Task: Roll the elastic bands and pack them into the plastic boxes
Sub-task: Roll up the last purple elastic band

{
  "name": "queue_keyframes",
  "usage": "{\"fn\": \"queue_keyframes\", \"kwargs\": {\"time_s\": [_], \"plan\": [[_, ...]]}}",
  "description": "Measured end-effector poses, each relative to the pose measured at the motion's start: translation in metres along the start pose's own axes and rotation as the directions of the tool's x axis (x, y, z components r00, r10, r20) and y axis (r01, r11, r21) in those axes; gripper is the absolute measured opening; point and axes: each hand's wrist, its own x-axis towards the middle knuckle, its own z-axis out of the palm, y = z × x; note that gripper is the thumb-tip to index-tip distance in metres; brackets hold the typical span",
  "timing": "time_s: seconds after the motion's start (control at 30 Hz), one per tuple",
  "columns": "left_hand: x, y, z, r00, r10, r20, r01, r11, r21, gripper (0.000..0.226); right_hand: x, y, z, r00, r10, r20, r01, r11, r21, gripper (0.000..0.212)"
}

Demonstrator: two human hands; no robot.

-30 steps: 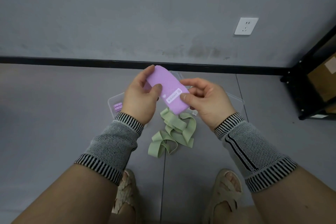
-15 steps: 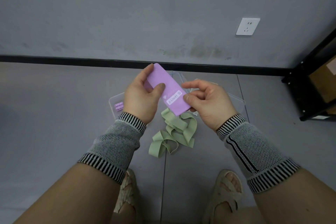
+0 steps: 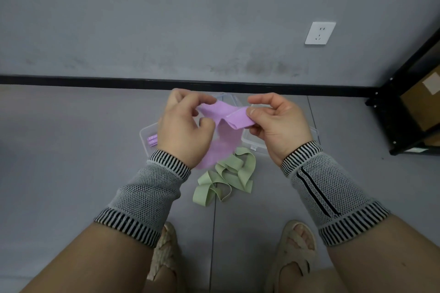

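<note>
A purple elastic band [image 3: 223, 131] hangs between my hands above the floor. My left hand [image 3: 183, 128] pinches its upper left corner, and my right hand [image 3: 273, 121] pinches a folded end of it between thumb and fingers. The rest of the band droops down, blurred. Several green elastic bands [image 3: 226, 176] lie tangled on the floor below. A clear plastic box [image 3: 145, 137] on the left, partly hidden by my left hand, holds rolled purple bands [image 3: 152, 139]. A second clear plastic box [image 3: 252, 144] sits behind my right hand.
The grey wall with a black baseboard [image 3: 95, 81] runs close behind the boxes. A black metal shelf [image 3: 402, 112] with a cardboard carton stands at the right. My two sandalled feet [image 3: 292, 250] are at the bottom of the view.
The purple band was held flat and folded between both hands; now it has opened out, its right end folded over in my right hand and its lower part hanging loose.
</note>
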Motion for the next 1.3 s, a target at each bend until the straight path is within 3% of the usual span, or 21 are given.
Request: {"fn": "queue_keyframes", "kwargs": {"time_s": [0.17,0.33,0.43,0.6,0.63,0.77,0.97,1.3], "plan": [[-0.006,0.004,0.006,0.942,0.301,0.147,-0.303,0.953,-0.015,0.034,-0.001,-0.003,-0.004,0.999,0.016,-0.036,-0.015,0.999,0.039,0.017],[-0.007,0.004,0.011,0.925,0.359,0.127,-0.364,0.931,0.017,0.02,-0.003,-0.005,-0.005,0.999,0.03,-0.045,-0.027,0.998,0.062,0.016],[-0.007,0.009,0.011,0.96,0.244,0.137,-0.226,0.965,-0.136,0.004,-0.001,-0.003,-0.007,0.998,0.018,-0.061,-0.02,0.999,-0.04,0.01],[-0.004,0.013,0.007,0.971,-0.068,0.23,0.158,0.903,-0.4,0.017,-0.001,-0.001,-0.009,0.989,-0.146,-0.016,0.137,0.955,-0.262,0.009],[-0.003,0.013,0.006,0.966,-0.092,0.241,0.187,0.892,-0.411,0.015,-0.003,-0.001,-0.008,0.985,-0.168,0.026,0.169,0.942,-0.292,0.003],[-0.002,0.009,0.003,0.946,-0.158,0.283,0.274,0.854,-0.442,0.013,-0.005,0.001,-0.001,0.975,-0.19,0.114,0.216,0.929,-0.3,0.019],[-0.002,0.008,0.001,0.907,-0.192,0.375,0.37,0.79,-0.49,0.009,-0.009,0.0,0.004,0.982,-0.175,0.073,0.189,0.944,-0.272,0.02],[-0.014,0.023,-0.009,0.861,-0.308,0.405,0.495,0.692,-0.526,0.009,-0.023,-0.016,0.005,0.973,-0.204,0.107,0.225,0.937,-0.267,0.019]]}}
